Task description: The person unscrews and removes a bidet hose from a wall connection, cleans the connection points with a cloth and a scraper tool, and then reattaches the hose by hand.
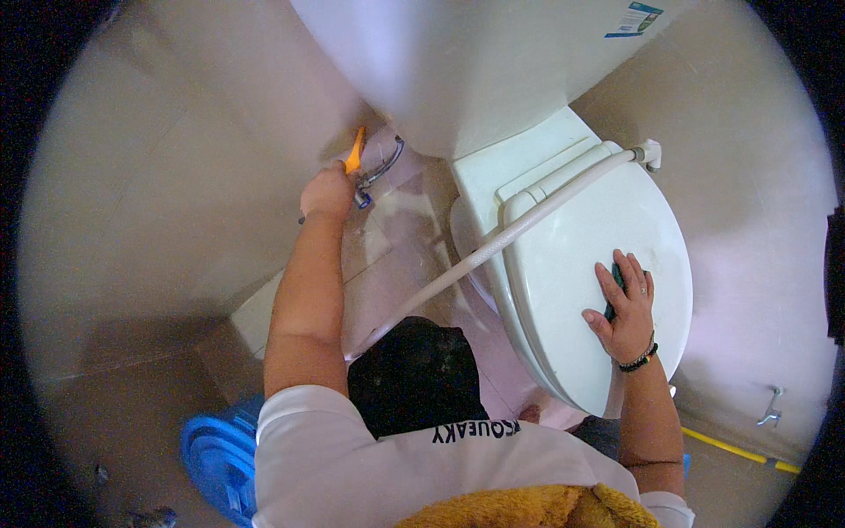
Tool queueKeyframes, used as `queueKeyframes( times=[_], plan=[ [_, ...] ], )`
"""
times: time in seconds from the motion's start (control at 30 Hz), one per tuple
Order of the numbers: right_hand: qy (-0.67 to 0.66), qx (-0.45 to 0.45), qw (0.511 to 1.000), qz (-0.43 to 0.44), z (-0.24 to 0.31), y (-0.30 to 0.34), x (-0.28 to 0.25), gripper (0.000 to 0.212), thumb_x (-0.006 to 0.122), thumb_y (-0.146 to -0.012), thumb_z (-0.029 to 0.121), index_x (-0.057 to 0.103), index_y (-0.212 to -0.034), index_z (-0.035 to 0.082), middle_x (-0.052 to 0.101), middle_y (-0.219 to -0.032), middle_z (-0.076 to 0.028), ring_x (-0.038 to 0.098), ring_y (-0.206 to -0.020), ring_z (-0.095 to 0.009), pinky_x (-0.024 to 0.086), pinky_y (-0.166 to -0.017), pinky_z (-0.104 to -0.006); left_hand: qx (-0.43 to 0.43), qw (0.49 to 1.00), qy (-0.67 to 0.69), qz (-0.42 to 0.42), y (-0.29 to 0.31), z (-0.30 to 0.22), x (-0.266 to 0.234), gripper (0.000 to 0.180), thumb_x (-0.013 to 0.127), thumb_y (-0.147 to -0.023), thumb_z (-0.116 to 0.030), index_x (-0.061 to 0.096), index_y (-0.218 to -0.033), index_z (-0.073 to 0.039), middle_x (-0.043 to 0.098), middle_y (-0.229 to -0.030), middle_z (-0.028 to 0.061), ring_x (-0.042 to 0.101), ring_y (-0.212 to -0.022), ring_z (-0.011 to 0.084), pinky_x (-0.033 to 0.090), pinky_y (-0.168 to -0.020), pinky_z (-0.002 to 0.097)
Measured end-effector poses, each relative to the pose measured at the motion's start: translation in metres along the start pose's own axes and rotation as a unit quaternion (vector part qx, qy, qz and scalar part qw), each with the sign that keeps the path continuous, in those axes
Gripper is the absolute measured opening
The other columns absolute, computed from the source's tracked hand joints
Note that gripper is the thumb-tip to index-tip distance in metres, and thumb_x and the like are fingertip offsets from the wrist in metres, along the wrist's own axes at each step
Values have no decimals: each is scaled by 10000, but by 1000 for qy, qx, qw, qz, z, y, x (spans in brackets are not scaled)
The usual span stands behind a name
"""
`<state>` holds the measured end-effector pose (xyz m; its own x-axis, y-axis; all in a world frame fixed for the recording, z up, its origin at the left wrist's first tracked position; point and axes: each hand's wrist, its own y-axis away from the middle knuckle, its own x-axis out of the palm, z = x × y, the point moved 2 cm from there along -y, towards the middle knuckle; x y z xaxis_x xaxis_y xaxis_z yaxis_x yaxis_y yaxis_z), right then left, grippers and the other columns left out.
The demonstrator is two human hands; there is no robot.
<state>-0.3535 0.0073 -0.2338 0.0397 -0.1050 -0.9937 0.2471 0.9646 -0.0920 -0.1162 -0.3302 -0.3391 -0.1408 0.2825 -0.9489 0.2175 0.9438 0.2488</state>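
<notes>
Both hands are in action at the toilet (572,238), one down beside it, one flat on top!
Over to the left of the toilet, near the wall, the left hand (327,192) has its fingers wrapped around an orange-handled tool (355,151), the working end hard to make out, just beside a metal valve (363,199). And on the toilet's lid (563,299), here's the right hand (627,312), fingers spread, palm down, covering a dark green pad (617,278) that pokes out between them. A pale hose (510,234) slants over the toilet, a blue plastic lid (211,458) sits left and nearer than the toilet, and a tap (771,407) juts out to its right.
</notes>
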Motion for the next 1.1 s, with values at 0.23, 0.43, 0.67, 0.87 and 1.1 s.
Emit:
queueKeyframes(
  times=[0.23,0.43,0.67,0.87,1.1],
  plan=[
    [-8,-31,999,-23,6,-4,-2,568,498,-667,509,456,-1117,166,340,-1218,-138,304,-1112,-345,193,-881,-509,29,996,38,-71,-11,-18,-29,386,410,-770,-442,518,-955,-120,561,-921,129,532,-868,278,411,-727,398],
    [-3,-7,1000,-19,2,-1,-5,557,516,-658,493,463,-1107,168,349,-1208,-139,308,-1105,-340,200,-873,-508,-4,996,13,-86,19,41,-77,442,393,-761,-492,533,-933,-109,564,-885,156,532,-848,300,416,-713,404],
    [-15,-11,999,-33,6,1,-6,569,523,-644,505,472,-1097,165,356,-1203,-136,306,-1108,-335,199,-875,-513,73,973,28,-217,31,-5,-162,474,419,-743,-504,546,-887,-71,566,-817,171,540,-786,311,420,-685,411],
    [-21,-4,999,-39,4,6,-13,562,583,-618,436,470,-1100,170,360,-1195,-131,315,-1102,-326,206,-876,-511,49,979,14,-195,52,26,-183,454,462,-728,-484,556,-949,-98,570,-861,148,538,-798,313,415,-694,404],
    [-47,-12,998,-49,7,7,-15,560,599,-616,414,466,-1105,175,360,-1198,-124,310,-1110,-316,203,-881,-513,10,992,-40,-118,57,33,-216,424,465,-730,-476,581,-873,-94,583,-788,105,547,-762,268,418,-660,379]
  ],
)
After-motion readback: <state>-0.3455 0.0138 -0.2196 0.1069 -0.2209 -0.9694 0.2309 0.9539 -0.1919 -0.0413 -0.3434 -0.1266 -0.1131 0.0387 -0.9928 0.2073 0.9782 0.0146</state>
